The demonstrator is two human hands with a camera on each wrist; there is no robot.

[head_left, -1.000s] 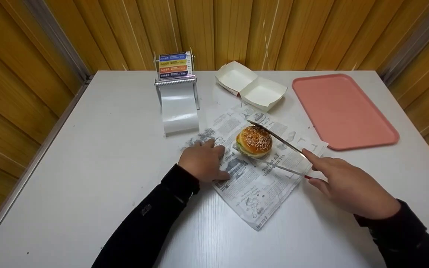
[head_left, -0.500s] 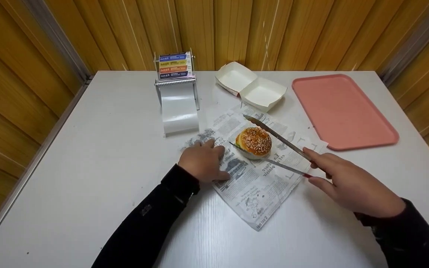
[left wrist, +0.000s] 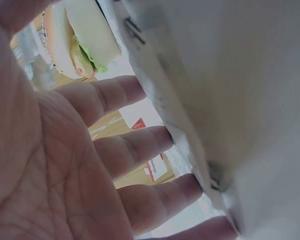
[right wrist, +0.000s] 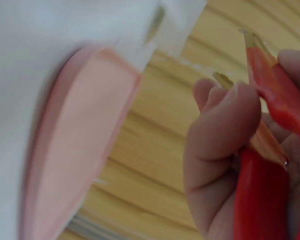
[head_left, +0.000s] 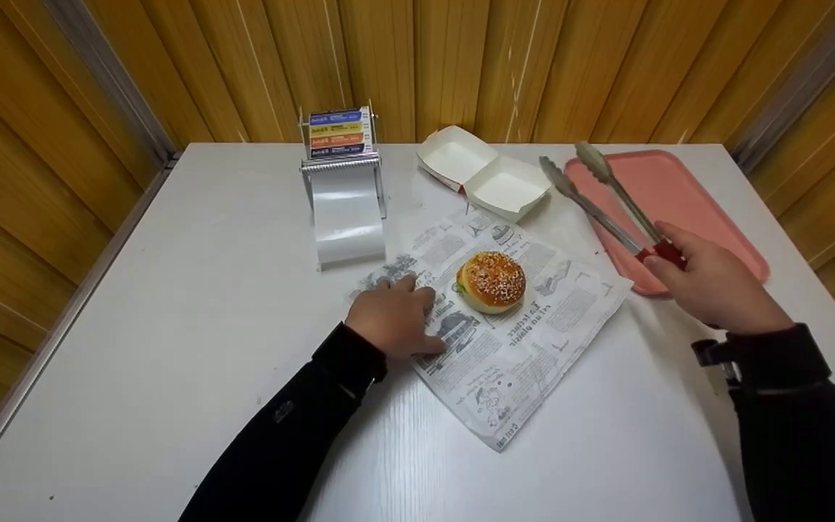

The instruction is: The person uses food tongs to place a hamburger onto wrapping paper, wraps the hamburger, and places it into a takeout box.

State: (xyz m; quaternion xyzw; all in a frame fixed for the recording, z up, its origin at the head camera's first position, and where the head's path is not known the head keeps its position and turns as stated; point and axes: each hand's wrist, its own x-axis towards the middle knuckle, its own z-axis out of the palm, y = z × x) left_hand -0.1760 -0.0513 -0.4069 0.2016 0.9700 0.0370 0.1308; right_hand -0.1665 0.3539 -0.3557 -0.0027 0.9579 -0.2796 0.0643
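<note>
A sesame-topped hamburger (head_left: pixel 493 281) sits on a sheet of newsprint-patterned wrapping paper (head_left: pixel 512 377) in the head view. My left hand (head_left: pixel 392 317) rests on the paper's left edge, fingers spread, with the burger just to its right. In the left wrist view the fingertips (left wrist: pixel 160 137) touch the paper, and the burger's side shows a bit of lettuce. My right hand (head_left: pixel 715 279) grips metal tongs (head_left: pixel 606 199) by their red handles, seen closely in the right wrist view. The tongs' arms are apart with nothing between them, over the pink tray (head_left: pixel 740 246).
An open white burger box (head_left: pixel 508 185) stands behind the paper. At the back left is a label dispenser (head_left: pixel 341 156) with a strip of glossy backing hanging forward. A wood-patterned wall (head_left: pixel 454 65) rises along the table's far edge.
The tongs were around the burger and have let it go. My right hand has carried them back and to the right, over the tray. My left hand has stayed in place.
</note>
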